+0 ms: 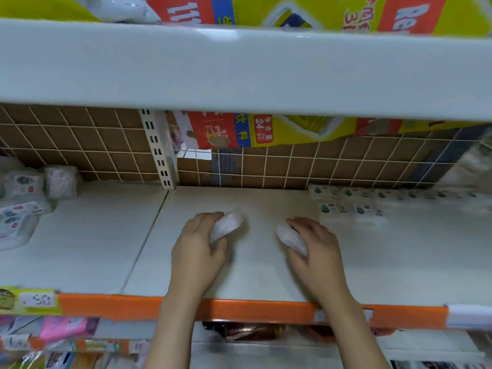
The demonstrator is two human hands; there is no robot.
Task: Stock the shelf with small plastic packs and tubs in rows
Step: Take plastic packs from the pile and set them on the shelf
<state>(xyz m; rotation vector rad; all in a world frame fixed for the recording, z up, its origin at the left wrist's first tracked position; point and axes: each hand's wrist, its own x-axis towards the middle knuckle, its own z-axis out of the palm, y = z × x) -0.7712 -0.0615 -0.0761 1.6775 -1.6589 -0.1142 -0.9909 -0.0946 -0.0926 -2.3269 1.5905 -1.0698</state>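
Observation:
Both my hands reach over the white shelf board (266, 272), near its middle. My left hand (198, 249) grips a small translucent white plastic pack (227, 225), fingers curled over its top. My right hand (315, 249) grips a second small translucent pack (290, 238) the same way. The two packs are apart, with bare shelf between them. Whether they touch the board is unclear. Rows of small packs with printed labels (351, 206) lie flat at the back right of the shelf, blurred.
Stacked clear packs (21, 203) sit at the shelf's left end. A wire grid back (266, 166) and slotted upright (159, 150) close the rear. A white shelf (239, 70) overhangs just above. An orange price strip (253, 310) edges the front; more goods show below.

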